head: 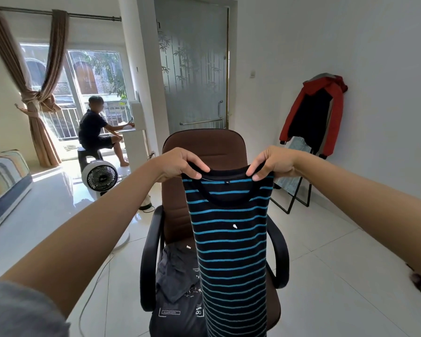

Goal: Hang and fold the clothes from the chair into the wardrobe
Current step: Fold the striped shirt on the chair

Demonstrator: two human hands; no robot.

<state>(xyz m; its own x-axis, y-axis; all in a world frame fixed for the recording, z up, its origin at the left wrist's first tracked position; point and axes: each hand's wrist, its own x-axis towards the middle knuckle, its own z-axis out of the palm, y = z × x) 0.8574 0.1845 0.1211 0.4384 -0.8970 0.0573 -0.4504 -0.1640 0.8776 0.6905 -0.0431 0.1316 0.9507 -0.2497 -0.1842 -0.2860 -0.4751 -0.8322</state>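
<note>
Head view: both hands pinch the striped shirt's shoulders, left hand (180, 164) and right hand (272, 164) level at either side of its collar. The striped shirt (231, 239) hangs long axis vertical before the chair (204, 144), whose seat holds a dark shirt (178, 288).

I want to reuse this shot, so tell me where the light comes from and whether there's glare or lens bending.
Head view: daylight enters through the window, which is overexposed; glare shines on the floor tiles; the wide lens curves the curtain rod and stretches both arms; the striped shirt stays sharp.
</note>
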